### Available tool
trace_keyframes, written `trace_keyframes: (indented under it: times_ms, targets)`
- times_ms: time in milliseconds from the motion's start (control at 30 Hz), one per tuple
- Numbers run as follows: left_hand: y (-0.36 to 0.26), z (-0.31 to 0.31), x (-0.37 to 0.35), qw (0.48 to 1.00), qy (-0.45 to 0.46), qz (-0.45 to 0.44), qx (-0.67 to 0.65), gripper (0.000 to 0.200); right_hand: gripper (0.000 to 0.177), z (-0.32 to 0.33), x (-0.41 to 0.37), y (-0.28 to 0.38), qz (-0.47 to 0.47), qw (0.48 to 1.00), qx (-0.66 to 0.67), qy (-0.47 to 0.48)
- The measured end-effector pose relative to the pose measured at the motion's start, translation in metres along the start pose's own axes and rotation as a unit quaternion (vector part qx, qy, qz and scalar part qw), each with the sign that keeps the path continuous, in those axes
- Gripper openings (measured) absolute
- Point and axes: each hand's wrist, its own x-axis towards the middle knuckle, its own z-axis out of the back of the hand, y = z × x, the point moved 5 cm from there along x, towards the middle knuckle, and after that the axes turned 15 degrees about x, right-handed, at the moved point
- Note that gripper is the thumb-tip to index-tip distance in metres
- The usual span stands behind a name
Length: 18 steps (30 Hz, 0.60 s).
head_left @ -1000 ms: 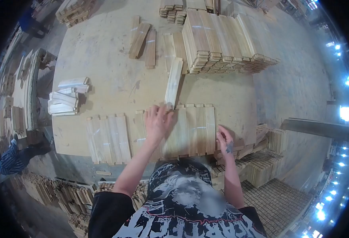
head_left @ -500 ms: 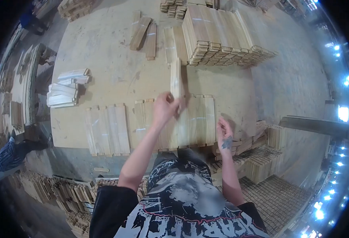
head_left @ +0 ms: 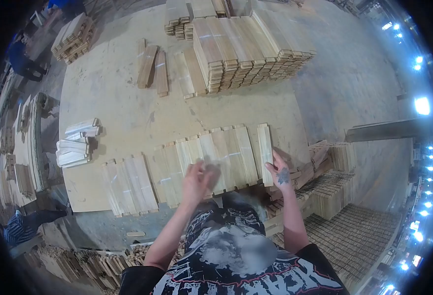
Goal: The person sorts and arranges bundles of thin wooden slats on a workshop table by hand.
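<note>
Item: end plank point(head_left: 264, 147), pale wood, lying flat at the right end of a row of planks point(head_left: 221, 155) on the near part of the surface point(head_left: 128, 108), set a little apart from its neighbour by a narrow gap. My right hand point(head_left: 279, 172) is at its near right corner, fingers stretched along the edge and touching it; grip open, nothing enclosed. My left hand point(head_left: 197, 181) hovers over the near edge of the same row, toward its middle; it is blurred, so I cannot tell whether its grip is open or closed, or whether it touches the wood. The row lies side by side, long edges touching, slightly fanned. To its left, apart from it, a second group of planks point(head_left: 128, 184) lies flat in the same fashion. Further left, near the surface's edge, a small heap of pale planks point(head_left: 76, 142), loosely piled. At the far side, a tall stack point(head_left: 246, 44) of planks in several columns, with a few loose planks point(head_left: 150, 66) to its left. Below the surface on my right, lower stacks of wood point(head_left: 332, 162). A person in a striped sleeve point(head_left: 17, 228) is on the floor side at far left.
</note>
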Motion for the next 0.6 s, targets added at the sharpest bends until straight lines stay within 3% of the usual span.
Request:
trace_keyframes:
  times_ms: [100,200,300,400,500,600]
  targets:
    - [0.012,0.021,0.013,0.999,-0.039,0.015,0.032,0.045,0.067,0.0,-0.001,0.015,-0.075,0.99,-0.115,-0.016]
    - [0.019,0.031,0.03,0.997,-0.08,0.003,0.017,0.044,0.064,-0.016,0.004,0.018,-0.076,0.967,-0.244,-0.017]
    - [0.023,0.041,0.06,0.995,-0.101,0.018,0.004,0.042,0.058,-0.016,0.012,-0.006,-0.018,0.952,-0.302,-0.034]
    - [0.017,0.054,0.106,0.989,-0.137,0.008,0.045,0.04,0.052,-0.007,0.008,-0.016,0.031,0.967,-0.194,-0.162]
    - [0.031,0.038,0.171,0.991,-0.134,0.015,0.027,0.045,0.048,-0.006,0.001,-0.016,0.027,0.975,-0.166,-0.144]
    - [-0.005,0.029,0.216,0.976,-0.187,-0.01,0.109,0.061,0.046,-0.003,-0.002,-0.014,0.023,0.984,-0.13,-0.12]
